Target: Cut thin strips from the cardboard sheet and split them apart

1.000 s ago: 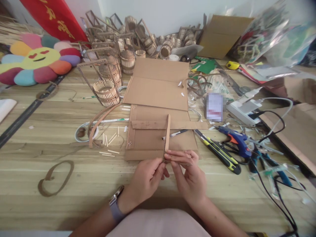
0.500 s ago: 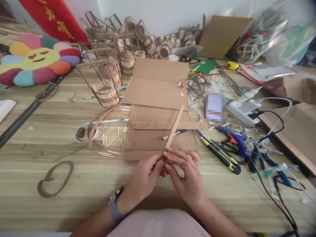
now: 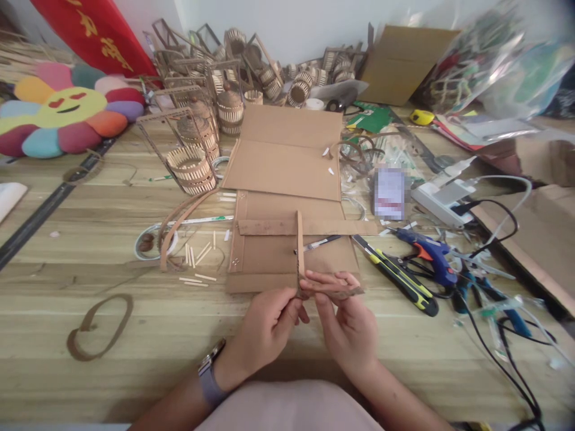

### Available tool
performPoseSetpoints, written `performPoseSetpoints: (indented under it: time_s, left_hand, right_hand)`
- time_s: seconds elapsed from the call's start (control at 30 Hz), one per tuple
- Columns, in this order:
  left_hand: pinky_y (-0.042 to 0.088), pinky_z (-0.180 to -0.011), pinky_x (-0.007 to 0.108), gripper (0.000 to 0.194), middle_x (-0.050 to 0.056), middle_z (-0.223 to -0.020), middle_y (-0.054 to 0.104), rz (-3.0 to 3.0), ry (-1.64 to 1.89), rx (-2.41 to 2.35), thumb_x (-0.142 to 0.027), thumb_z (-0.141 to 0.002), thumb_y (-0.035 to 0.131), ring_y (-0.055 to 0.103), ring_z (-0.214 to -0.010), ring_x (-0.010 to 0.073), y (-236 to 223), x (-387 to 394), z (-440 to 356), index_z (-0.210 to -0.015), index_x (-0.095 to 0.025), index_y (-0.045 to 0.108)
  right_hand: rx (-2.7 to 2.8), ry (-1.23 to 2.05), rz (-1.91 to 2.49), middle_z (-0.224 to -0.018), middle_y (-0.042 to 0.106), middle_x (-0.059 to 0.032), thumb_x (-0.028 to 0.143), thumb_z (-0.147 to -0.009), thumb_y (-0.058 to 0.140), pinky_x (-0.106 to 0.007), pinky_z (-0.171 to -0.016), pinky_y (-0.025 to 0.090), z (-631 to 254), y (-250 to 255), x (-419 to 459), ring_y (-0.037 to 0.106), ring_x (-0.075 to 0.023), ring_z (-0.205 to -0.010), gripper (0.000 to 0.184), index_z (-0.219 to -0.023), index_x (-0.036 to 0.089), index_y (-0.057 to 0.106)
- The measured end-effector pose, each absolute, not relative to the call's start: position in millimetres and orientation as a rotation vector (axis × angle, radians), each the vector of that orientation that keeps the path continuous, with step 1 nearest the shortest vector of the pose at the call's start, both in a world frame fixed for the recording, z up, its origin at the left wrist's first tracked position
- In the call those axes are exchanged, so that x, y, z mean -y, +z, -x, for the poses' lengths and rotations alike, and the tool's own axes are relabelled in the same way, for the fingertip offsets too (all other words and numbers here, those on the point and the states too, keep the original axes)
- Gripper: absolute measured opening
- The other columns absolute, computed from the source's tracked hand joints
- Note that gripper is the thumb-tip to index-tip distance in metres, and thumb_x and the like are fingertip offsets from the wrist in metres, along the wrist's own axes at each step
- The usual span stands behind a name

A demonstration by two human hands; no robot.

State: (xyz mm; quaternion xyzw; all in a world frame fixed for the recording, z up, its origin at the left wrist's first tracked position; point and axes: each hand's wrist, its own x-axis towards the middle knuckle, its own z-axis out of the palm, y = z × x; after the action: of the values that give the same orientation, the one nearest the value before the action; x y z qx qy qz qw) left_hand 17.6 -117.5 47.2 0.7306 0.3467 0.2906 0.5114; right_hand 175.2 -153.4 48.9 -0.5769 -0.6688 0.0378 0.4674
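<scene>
A narrow cardboard strip is bent at a corner in front of me: one arm points away over the cardboard, the other runs right across my right fingers. My left hand pinches it at the bend, thumb against forefinger. With its thumb below and fingers above, my right hand grips the right-hand arm. Beyond my hands lie flat cardboard sheets, with a wider brown strip across the nearer one. A slim pen-like tool rests partly behind the held strip.
On the right are a yellow-black utility knife, a blue glue gun, cables and a white power strip. Short sticks, a tape roll and a curled strip lie left. Small slatted baskets stand behind.
The strip's far arm has swung from slanting right to nearly straight away from me. Its other arm now shows across my right fingers, and my right hand has shifted slightly right.
</scene>
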Motion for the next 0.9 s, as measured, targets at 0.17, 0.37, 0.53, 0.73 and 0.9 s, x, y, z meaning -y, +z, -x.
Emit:
performPoseSetpoints:
  time_s: [0.17,0.37,0.53,0.73,0.9]
  left_hand:
    - [0.043,-0.067,0.021,0.031,0.001,-0.073,0.066,-1.732,0.661,-0.888,-0.031,-0.101,0.04,0.061,-0.069,0.0128,48.5,117.0,-17.3,-0.08,-0.018,0.059]
    - [0.04,-0.059,0.02,0.033,0.0,-0.073,0.064,-1.563,0.617,-0.914,-0.043,-0.099,0.043,0.058,-0.066,0.0124,50.3,112.6,-19.3,-0.085,-0.017,0.059]
    - [0.038,-0.058,0.02,0.035,-0.002,-0.065,0.06,-1.575,0.625,-0.954,-0.04,-0.1,0.041,0.054,-0.059,0.0109,48.3,113.2,-18.8,-0.077,-0.018,0.056]
    - [0.039,-0.061,0.02,0.032,-0.002,-0.066,0.062,-1.685,0.688,-0.966,-0.03,-0.099,0.042,0.057,-0.061,0.0106,47.8,116.0,-20.0,-0.073,-0.018,0.056]
    - [0.039,-0.065,0.021,0.029,-0.001,-0.068,0.063,-1.828,0.7,-0.938,-0.023,-0.097,0.042,0.058,-0.065,0.0115,49.8,116.0,-19.3,-0.072,-0.018,0.058]
  right_hand:
    - [1.648,0.095,1.387,-0.094,0.078,0.0016,0.016,-0.095,0.052,-0.04,-0.092,0.042,-174.5,48.6,154.8,0.073,-0.018,-0.092,0.016,-0.101,0.027,0.06]
    - [1.795,-0.06,1.288,-0.096,0.079,-0.0019,0.009,-0.093,0.055,-0.039,-0.096,0.036,-172.1,48.6,154.4,0.073,-0.0175,-0.094,0.018,-0.103,0.023,0.056]
    - [1.823,-0.134,1.328,-0.1,0.078,-0.0041,0.014,-0.093,0.058,-0.04,-0.094,0.035,-171.6,47.1,150.9,0.072,-0.0203,-0.099,0.012,-0.101,0.023,0.057]
    - [1.773,-0.044,1.343,-0.095,0.079,-0.0005,0.011,-0.094,0.054,-0.04,-0.096,0.035,-171.8,46.1,152.6,0.073,-0.0179,-0.095,0.015,-0.099,0.025,0.056]
    - [1.678,0.052,1.447,-0.092,0.079,0.0022,0.019,-0.097,0.05,-0.039,-0.092,0.042,-174.5,50.1,152.5,0.073,-0.0176,-0.093,0.013,-0.099,0.028,0.06]
